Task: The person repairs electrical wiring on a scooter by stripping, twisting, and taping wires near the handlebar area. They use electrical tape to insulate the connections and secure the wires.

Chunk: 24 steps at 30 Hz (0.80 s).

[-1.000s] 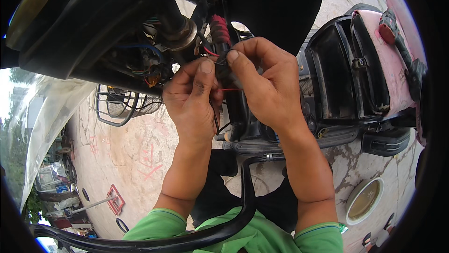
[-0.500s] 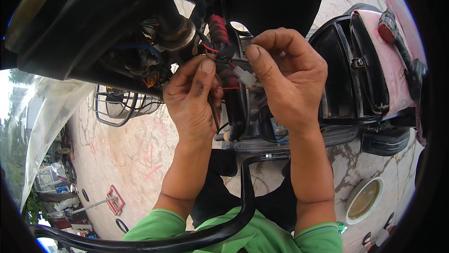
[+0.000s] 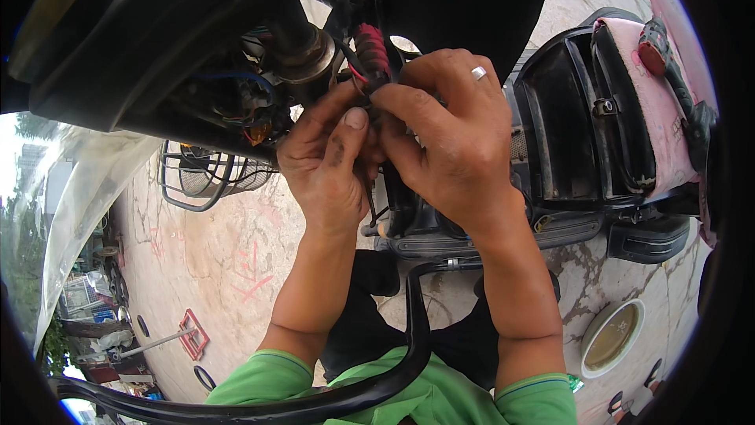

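Observation:
My left hand [image 3: 326,161] is closed in a pinch on thin wires [image 3: 355,71], black and red, that run down from the scooter's front end. Against its fingertips, the bent fingers of my right hand [image 3: 456,130] close on the same wires. A ring shows on one right finger. The exact spot being gripped is hidden behind the fingers. Just above my hands is a red ribbed grip-like sleeve [image 3: 371,47]. To their left lies the opened front of the scooter, with a metal steering stem [image 3: 311,55] and tangled wiring [image 3: 255,122].
A black handlebar tube [image 3: 314,409] curves across in front of my body. At the right is a scooter seat with a pink cover [image 3: 629,40]. A wire basket [image 3: 208,177] hangs at the left. On the cracked floor stand a round basin [image 3: 641,319] and a red-framed tool [image 3: 194,334].
My right hand has moved left and turned, its fingers now meeting the left hand at the wires. A white connector and a thin red wire seen before are now covered. My left hand barely moved.

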Each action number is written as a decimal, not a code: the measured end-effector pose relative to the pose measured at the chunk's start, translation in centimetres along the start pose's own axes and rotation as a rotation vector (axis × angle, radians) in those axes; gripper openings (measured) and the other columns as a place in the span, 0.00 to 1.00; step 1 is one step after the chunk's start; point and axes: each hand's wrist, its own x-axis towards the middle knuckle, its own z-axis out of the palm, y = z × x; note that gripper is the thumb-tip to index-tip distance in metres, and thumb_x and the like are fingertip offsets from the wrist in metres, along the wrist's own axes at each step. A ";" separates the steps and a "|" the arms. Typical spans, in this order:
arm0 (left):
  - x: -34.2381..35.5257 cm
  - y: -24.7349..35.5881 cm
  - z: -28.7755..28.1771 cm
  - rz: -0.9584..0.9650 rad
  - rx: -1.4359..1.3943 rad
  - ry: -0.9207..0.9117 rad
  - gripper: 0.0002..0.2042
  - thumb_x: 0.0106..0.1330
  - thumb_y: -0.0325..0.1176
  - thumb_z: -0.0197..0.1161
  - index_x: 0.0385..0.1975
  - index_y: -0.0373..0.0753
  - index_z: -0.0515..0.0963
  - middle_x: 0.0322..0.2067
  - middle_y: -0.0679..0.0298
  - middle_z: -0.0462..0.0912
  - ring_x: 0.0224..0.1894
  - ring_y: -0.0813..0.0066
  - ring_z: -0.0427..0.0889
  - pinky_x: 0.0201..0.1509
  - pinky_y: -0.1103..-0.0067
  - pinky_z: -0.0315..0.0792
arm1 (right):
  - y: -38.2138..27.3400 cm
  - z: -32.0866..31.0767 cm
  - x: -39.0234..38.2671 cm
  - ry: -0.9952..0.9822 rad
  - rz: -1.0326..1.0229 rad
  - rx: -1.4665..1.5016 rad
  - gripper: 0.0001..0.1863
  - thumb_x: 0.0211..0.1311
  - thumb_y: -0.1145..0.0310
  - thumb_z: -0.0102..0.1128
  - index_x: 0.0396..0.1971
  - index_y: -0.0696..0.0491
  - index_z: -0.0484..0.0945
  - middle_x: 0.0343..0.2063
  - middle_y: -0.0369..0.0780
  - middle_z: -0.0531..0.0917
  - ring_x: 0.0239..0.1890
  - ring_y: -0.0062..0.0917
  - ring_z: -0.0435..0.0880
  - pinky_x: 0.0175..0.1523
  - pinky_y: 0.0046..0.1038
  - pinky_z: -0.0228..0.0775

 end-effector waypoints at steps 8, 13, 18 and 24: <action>0.4 -0.3 -1.6 0.028 -0.002 -0.136 0.14 0.67 0.26 0.66 0.51 0.28 0.79 0.30 0.62 0.84 0.21 0.85 0.77 0.19 0.89 0.68 | 1.2 -0.2 0.3 -0.192 0.069 0.273 0.10 0.46 0.78 0.66 0.32 0.57 0.81 0.38 0.43 0.79 0.39 0.36 0.80 0.45 0.32 0.73; 0.4 0.0 -1.3 0.083 0.062 -0.110 0.14 0.66 0.25 0.67 0.49 0.27 0.78 0.30 0.61 0.84 0.23 0.83 0.79 0.23 0.87 0.73 | 0.8 -0.6 0.3 -0.276 0.300 0.568 0.07 0.53 0.76 0.63 0.33 0.60 0.80 0.39 0.45 0.80 0.42 0.40 0.81 0.49 0.36 0.73; 0.2 -0.1 -1.5 0.033 0.116 -0.071 0.10 0.65 0.26 0.65 0.43 0.30 0.77 0.28 0.60 0.83 0.20 0.79 0.79 0.20 0.84 0.73 | 0.8 -0.9 0.0 -0.295 0.359 0.573 0.07 0.58 0.78 0.60 0.36 0.61 0.79 0.38 0.46 0.81 0.39 0.40 0.83 0.43 0.35 0.75; -0.1 1.5 -1.0 -0.209 0.104 -0.071 0.05 0.64 0.24 0.64 0.36 0.30 0.76 0.22 0.64 0.77 0.15 0.82 0.72 0.16 0.86 0.65 | 0.8 -1.3 0.1 -0.326 0.352 0.466 0.08 0.56 0.80 0.62 0.36 0.60 0.78 0.30 0.45 0.81 0.33 0.41 0.84 0.39 0.35 0.76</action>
